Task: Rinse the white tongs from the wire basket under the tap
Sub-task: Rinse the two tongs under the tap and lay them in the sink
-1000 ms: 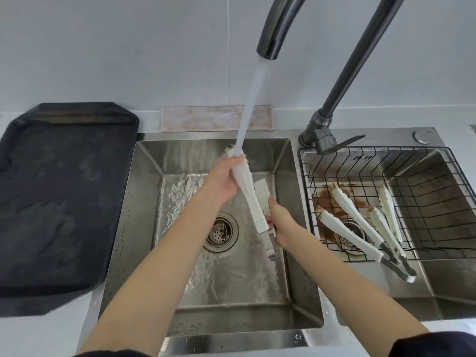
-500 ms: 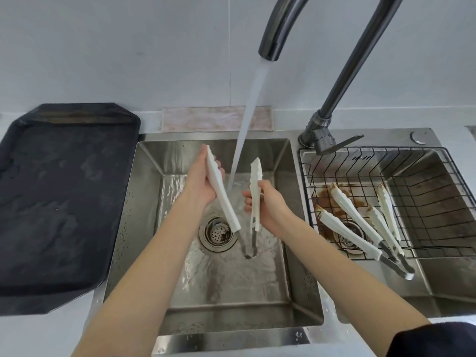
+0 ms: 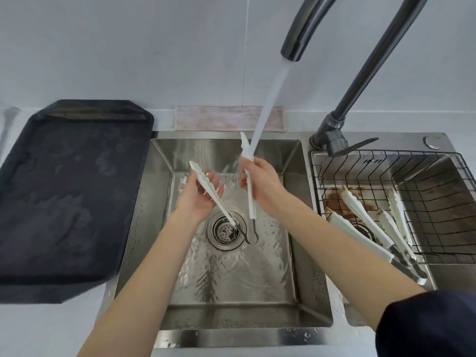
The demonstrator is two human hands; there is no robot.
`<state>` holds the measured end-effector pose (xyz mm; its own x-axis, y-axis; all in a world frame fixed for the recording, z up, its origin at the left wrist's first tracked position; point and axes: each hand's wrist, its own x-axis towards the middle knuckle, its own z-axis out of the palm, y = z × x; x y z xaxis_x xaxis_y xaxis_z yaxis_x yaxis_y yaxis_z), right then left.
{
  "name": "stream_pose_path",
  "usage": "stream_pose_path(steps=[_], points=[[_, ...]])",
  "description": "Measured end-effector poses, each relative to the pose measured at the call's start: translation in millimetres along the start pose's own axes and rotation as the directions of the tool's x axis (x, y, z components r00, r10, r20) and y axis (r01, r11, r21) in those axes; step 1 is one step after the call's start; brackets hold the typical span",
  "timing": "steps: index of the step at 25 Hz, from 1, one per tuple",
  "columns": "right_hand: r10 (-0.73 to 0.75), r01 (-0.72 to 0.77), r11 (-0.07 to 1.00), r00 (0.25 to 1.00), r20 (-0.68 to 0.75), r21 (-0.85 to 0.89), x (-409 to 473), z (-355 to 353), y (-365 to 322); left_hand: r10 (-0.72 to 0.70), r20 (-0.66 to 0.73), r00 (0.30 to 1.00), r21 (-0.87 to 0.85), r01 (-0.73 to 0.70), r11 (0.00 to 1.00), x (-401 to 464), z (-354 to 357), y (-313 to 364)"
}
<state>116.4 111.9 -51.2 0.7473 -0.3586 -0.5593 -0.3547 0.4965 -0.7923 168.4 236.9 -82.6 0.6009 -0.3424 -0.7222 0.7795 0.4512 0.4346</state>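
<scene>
Over the left sink basin I hold one pair of white tongs spread wide, its metal hinge low near the drain. My left hand grips the left arm of the tongs. My right hand grips the right arm, whose tip stands in the water stream from the tap. Two more white tongs, stained brown at their tips, lie in the wire basket over the right basin.
A dark tray lies on the counter left of the sink. A pinkish cloth hangs behind the basin. The tap's base and lever stand between the two basins. Brown residue stains the right basin's floor.
The tongs went from closed under the stream to spread apart. My right hand has risen and moved its arm of the tongs into the water; my left hand has turned palm up.
</scene>
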Motion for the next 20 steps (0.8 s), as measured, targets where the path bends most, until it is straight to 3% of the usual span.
stream_pose_path(steps=[4,8,10,14,20], points=[[-0.033,0.031,0.998,0.999,-0.036,-0.051,1,-5,5,-0.041,0.035,0.999,0.212,0.033,0.977,-7,-1,-7],[-0.046,0.044,0.999,0.995,-0.085,-0.029,3,-17,15,-0.039,0.109,0.993,0.524,-0.024,0.851,-12,1,-16],[-0.041,0.038,0.999,0.995,-0.089,-0.027,5,-25,21,-0.021,0.120,0.992,0.556,-0.050,0.829,-10,2,-22],[0.003,-0.045,0.966,0.986,-0.164,-0.255,10,-46,40,0.018,0.065,0.998,0.618,-0.055,0.784,-1,0,-35],[0.178,-0.263,0.897,0.951,-0.254,-0.354,21,-74,79,-0.045,-0.096,0.994,0.699,0.099,0.708,15,-18,-66]])
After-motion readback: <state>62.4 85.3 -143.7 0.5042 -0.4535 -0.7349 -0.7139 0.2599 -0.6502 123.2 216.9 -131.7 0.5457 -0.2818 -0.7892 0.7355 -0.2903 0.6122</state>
